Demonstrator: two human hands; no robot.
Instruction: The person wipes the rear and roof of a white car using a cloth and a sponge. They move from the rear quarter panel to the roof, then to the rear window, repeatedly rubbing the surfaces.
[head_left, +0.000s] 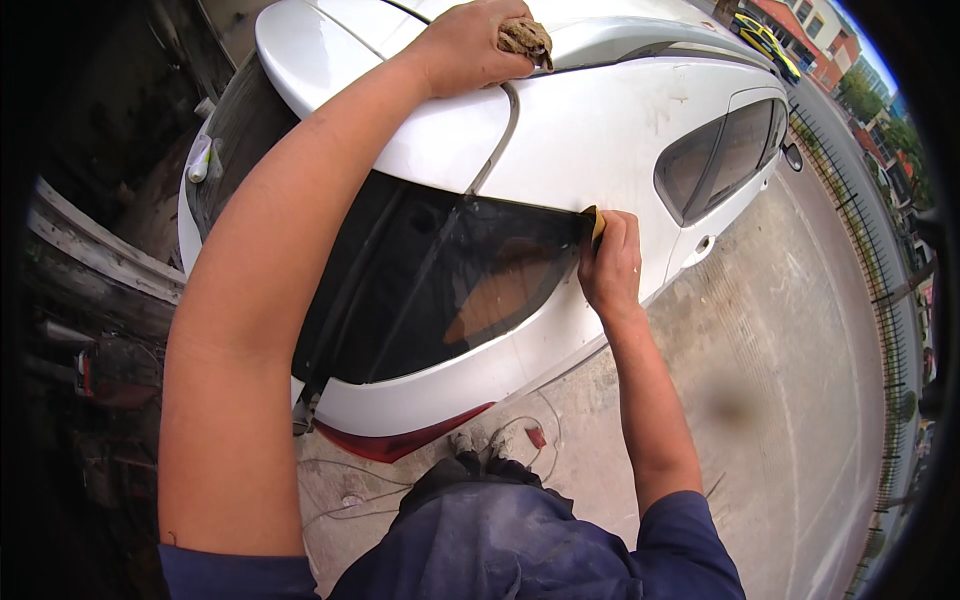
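Observation:
A white car (592, 142) stands before me, seen from its rear side. Up by the roof, my left hand (472, 49) grips a crumpled brown cloth (525, 39) and rests on the white panel near the rear spoiler (319, 45). My right hand (611, 266) holds a folded yellowish sheet, seemingly sandpaper (596, 223), against the body at the upper corner of the dark rear side window (450, 285). Its fingertips are partly hidden behind the hand. Below the window runs a white body strip with a red tail light (405, 435).
A cable or hose (360, 514) lies on the concrete floor (750, 420) around my feet, near a small red scrap (535, 437). A tube in clear plastic (200, 161) sits at the car's rear. Metal fencing (862, 202) runs along the right; dark clutter (120, 375) is at left.

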